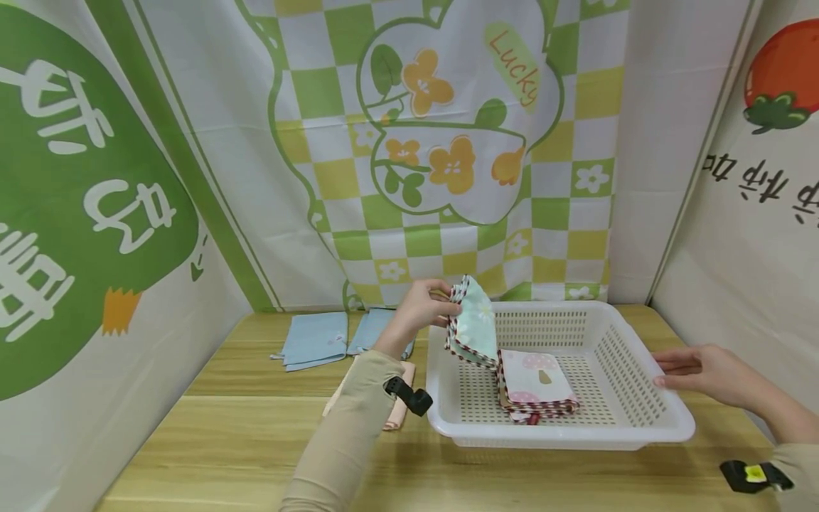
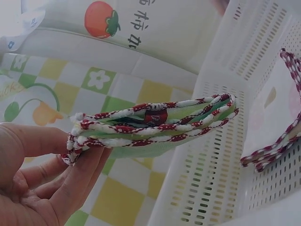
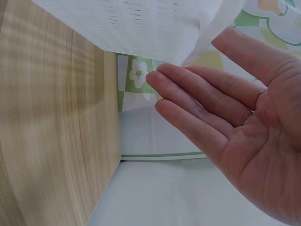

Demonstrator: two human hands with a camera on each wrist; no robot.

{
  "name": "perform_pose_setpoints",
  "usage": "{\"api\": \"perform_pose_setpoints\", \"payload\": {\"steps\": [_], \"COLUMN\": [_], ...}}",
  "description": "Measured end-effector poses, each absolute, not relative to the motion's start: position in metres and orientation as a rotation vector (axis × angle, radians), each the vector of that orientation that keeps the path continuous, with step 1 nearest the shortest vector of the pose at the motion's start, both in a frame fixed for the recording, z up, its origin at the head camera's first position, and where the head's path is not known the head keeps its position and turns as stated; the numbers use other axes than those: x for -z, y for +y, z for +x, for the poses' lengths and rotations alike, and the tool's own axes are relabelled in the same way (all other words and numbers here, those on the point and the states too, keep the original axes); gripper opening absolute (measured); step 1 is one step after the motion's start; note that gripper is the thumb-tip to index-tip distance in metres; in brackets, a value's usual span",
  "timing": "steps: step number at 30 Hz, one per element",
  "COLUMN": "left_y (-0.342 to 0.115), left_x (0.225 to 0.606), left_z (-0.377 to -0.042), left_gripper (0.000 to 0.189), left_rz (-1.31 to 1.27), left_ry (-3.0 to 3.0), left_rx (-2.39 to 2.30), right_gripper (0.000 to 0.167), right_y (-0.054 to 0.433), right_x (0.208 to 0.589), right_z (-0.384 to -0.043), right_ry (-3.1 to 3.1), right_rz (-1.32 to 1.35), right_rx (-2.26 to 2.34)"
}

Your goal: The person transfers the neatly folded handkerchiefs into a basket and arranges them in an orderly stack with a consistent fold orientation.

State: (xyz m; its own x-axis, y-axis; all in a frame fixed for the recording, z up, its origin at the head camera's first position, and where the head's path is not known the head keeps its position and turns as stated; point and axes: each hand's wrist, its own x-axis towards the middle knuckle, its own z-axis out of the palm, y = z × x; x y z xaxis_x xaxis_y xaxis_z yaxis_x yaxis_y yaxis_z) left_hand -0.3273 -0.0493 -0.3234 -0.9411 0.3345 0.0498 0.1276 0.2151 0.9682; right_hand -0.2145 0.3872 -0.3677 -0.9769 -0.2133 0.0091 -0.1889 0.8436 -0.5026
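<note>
My left hand (image 1: 422, 309) pinches a folded mint-green cloth (image 1: 476, 320) by one edge, over the left side of a white plastic basket (image 1: 559, 432). Its trim is a red-and-white twisted border, and a small red tag (image 2: 156, 117) shows between the layers in the left wrist view. Inside the basket lies a folded white-and-pink cloth (image 1: 537, 377) with similar trim. My right hand (image 1: 719, 373) is at the basket's right rim with fingers extended. In the right wrist view its fingers (image 3: 202, 94) are straight, close to the basket's outer wall; contact is unclear.
Two folded light-blue cloths (image 1: 316, 338) lie at the back left of the wooden table (image 1: 256, 427). A peach-coloured cloth (image 1: 398, 409) is partly hidden under my left forearm. Printed curtains (image 1: 448, 249) stand behind and at both sides.
</note>
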Motion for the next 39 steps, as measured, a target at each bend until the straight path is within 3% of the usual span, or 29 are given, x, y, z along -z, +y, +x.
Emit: {"api": "perform_pose_setpoints", "payload": {"steps": [39], "left_y": [-0.004], "left_x": [0.334], "left_z": [-0.341], "left_gripper": [0.019], "left_rz": [0.46], "left_ry": [2.239], "left_rx": [-1.757], "right_gripper": [0.06], "right_y": [0.387], "right_x": [0.367], "right_z": [-0.214], "right_ry": [2.95], "right_rz": [-0.307], "right_rx": [0.834]}}
